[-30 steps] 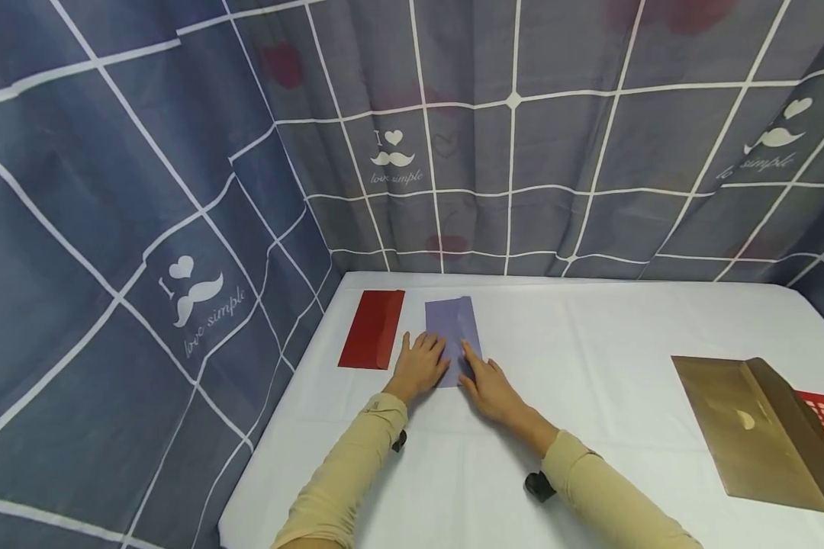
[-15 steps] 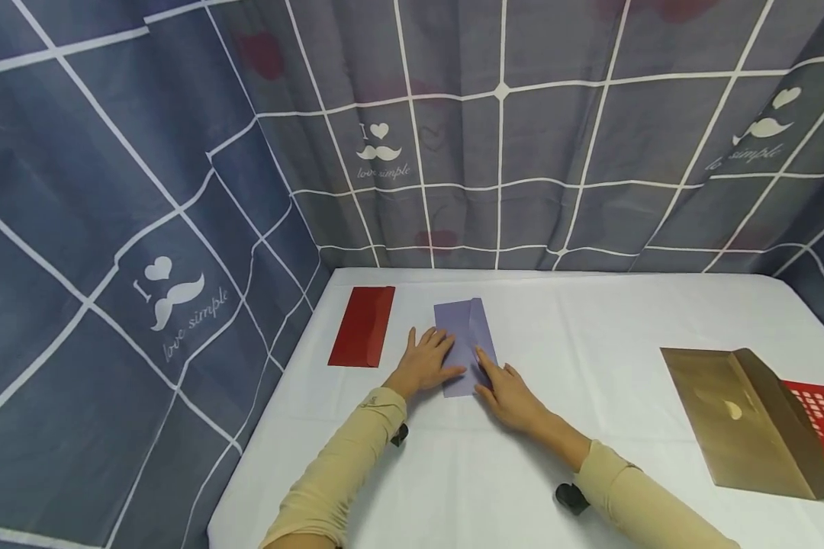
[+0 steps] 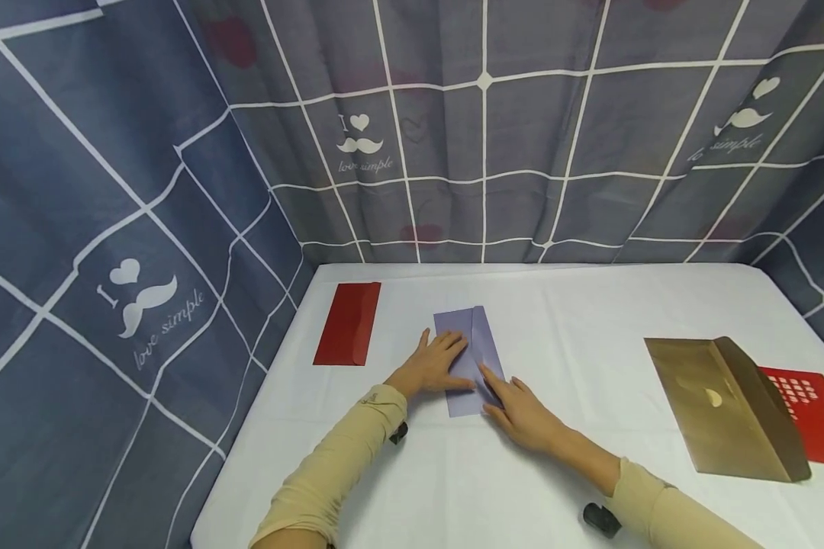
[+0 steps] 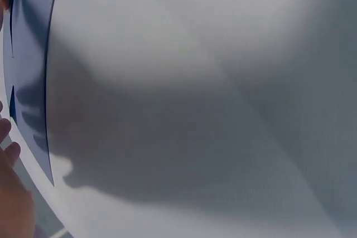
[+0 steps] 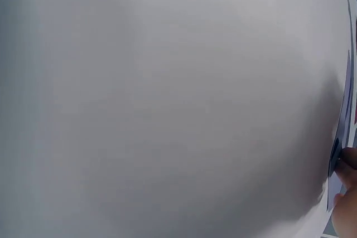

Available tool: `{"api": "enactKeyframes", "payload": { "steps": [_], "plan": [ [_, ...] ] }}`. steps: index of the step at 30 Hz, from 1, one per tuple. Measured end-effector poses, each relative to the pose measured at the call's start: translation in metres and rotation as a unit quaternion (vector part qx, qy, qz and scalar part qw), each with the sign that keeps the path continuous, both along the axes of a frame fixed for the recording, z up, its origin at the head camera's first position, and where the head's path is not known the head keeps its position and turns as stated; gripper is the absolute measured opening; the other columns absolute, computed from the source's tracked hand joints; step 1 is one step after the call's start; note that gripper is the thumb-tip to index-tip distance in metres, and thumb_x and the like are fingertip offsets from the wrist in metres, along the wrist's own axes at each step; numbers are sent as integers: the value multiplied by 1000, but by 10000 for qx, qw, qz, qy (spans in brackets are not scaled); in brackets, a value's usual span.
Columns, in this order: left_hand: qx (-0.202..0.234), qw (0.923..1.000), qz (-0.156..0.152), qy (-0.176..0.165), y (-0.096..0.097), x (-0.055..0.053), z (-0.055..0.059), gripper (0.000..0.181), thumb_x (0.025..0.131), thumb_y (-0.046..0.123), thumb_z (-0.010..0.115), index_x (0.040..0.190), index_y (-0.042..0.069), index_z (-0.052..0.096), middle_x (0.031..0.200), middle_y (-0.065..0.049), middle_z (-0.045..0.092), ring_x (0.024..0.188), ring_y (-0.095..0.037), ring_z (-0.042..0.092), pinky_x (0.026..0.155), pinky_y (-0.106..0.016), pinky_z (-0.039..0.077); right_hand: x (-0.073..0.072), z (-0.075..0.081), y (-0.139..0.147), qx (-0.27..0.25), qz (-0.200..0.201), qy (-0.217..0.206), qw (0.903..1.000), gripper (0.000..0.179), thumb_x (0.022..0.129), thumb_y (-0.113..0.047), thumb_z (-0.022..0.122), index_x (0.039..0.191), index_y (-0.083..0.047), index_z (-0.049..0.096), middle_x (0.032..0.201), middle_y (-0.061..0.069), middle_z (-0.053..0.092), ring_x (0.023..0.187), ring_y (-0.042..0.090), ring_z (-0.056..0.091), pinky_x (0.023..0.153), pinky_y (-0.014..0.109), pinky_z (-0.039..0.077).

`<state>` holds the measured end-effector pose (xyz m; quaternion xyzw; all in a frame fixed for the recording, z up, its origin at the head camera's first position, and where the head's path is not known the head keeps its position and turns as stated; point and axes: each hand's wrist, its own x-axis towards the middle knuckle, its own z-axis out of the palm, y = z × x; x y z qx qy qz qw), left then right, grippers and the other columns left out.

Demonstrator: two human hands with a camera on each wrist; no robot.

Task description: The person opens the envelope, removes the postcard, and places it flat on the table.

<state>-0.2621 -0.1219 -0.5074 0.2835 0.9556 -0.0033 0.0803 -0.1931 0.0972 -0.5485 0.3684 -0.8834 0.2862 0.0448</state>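
A purple envelope (image 3: 461,404) lies on the white table, its long flap (image 3: 486,343) running down the right side. My left hand (image 3: 431,369) rests on the envelope's left part with fingers spread. From the right, my right hand (image 3: 527,418) touches the lower part of the flap with its index finger extended, its thumb near the bottom edge. The flap stands slightly lifted there. In the left wrist view the purple envelope (image 4: 32,65) fills the left edge; in the right wrist view fingers (image 5: 347,174) meet the envelope (image 5: 342,121) at the far right.
A red envelope (image 3: 346,324) lies at the table's back left. On the right lies a gold envelope (image 3: 696,412) with its flap raised, partly over a red sheet with a pale grid (image 3: 813,423). Patterned curtains (image 3: 446,152) enclose the table (image 3: 556,328) at the back and sides.
The purple envelope has shifted nearer to me and turned slightly, both hands on it. My right hand has slid down along the flap. The head view has swung a little to the right.
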Motion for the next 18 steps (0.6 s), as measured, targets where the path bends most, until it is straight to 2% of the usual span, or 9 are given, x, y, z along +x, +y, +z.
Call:
{"api": "enactKeyframes", "payload": {
  "steps": [9, 14, 18],
  "plan": [
    [-521, 9979, -388, -52, 17, 13, -12, 98, 81, 76, 47, 154, 19, 17, 156, 1, 21, 142, -22, 16, 111, -54, 9, 25, 1, 18, 63, -21, 166, 9998, 63, 94, -19, 61, 145, 4, 32, 141, 18, 45, 127, 31, 44, 103, 57, 28],
    [-583, 9963, -635, -47, 25, 21, -16, 100, 79, 79, 46, 155, 19, 16, 157, 3, 18, 143, -20, 16, 111, -53, 9, 39, 2, 27, 68, 18, 200, 9998, 60, 93, -20, 63, 144, 2, 38, 140, 15, 48, 124, 31, 48, 101, 57, 30],
    [-625, 9954, -726, 10, 28, 24, -17, 101, 79, 79, 46, 154, 20, 16, 157, 5, 18, 142, -19, 16, 111, -53, 9, 43, 2, 30, 93, 46, 369, 9993, 58, 93, -22, 63, 143, -2, 41, 136, 13, 51, 120, 28, 52, 101, 56, 31]
  ]
}}
